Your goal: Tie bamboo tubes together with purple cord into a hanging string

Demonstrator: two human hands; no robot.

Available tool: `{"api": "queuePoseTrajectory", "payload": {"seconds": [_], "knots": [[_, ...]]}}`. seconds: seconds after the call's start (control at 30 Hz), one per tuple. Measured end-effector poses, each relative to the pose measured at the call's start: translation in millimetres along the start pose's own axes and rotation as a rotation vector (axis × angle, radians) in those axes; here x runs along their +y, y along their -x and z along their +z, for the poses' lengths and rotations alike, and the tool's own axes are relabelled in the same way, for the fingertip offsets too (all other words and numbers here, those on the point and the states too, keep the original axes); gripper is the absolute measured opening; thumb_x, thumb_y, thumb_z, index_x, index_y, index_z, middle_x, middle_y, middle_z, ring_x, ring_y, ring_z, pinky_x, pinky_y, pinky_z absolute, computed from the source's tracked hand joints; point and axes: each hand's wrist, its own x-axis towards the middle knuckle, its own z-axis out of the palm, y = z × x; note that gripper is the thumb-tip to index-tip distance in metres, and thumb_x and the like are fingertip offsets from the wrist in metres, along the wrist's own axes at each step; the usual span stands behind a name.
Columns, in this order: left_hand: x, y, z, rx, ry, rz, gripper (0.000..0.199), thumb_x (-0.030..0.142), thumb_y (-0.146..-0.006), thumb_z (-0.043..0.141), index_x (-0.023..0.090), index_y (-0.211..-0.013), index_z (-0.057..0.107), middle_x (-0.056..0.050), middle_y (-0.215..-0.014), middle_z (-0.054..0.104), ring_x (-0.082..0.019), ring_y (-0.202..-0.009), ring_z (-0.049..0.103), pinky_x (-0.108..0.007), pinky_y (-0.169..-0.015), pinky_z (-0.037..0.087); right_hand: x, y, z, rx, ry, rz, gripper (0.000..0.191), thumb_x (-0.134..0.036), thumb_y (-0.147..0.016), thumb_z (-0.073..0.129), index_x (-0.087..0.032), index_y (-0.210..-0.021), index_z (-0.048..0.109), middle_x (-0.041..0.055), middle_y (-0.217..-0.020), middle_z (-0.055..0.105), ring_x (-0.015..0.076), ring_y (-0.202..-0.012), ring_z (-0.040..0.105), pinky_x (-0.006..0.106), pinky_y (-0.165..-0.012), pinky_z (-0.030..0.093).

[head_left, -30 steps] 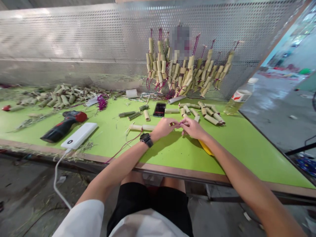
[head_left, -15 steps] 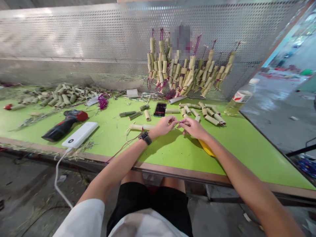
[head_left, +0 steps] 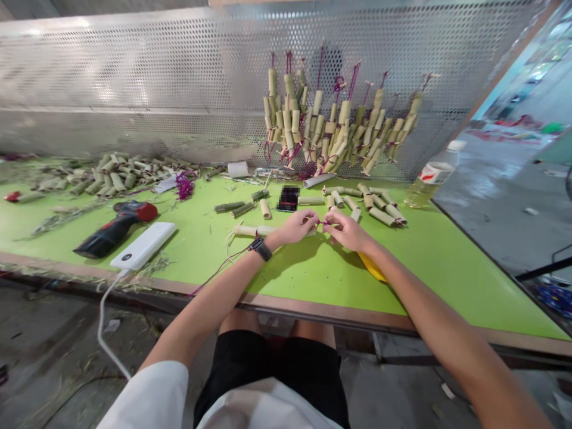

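A thin purple cord [head_left: 320, 223] (only a short bit shows) is pinched in the fingertips of both the left hand [head_left: 298, 227] and the right hand [head_left: 348, 232], spanning the small gap between them above the green tabletop [head_left: 451, 268], where open room runs from the right forearm [head_left: 415, 289] out to its side edge. Beyond the hands, bamboo pieces [head_left: 382, 216] and a phone [head_left: 288, 200] crowd the space before the perforated panel [head_left: 134, 77].

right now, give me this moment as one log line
left hand: pinching purple cord | right hand: pinching same cord | long bamboo tube: on green table
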Motion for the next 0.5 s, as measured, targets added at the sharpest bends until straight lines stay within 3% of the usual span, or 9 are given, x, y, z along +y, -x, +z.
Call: {"api": "queuePoseTrajectory", "payload": {"seconds": [0.2,0.5], "knots": [[4.3,1.2,4.4,0.086,-0.139,0.082,0.02,0.027,-0.105,0.047,0.018,-0.089,0.056,-0.003,-0.081,0.059,-0.015,-0.07,0.049,-0.029,-0.068,0.041,-5.9,1.2,2.4,0.012,0.03,-0.001,0.021,-0.045,-0.096,0.061,-0.024,-0.097,0.06,0.0016,-0.087,0.066,0.0134,-0.057,0.061,0.03,-0.054,0.053],[12.3,4.6,5.7,0.11,-0.136,0.15,0.019,0.026,-0.106,0.045,0.019,-0.092,0.054,-0.002,-0.077,0.058,-0.015,-0.068,0.049,-0.029,-0.067,0.04,-2.5,-3.1,6.3,0.032,-0.199,0.095,0.02,-0.045,-0.099,0.058,-0.025,-0.101,0.056,-0.0034,-0.077,0.055,0.012,-0.055,0.056,0.027,-0.051,0.051]]}}
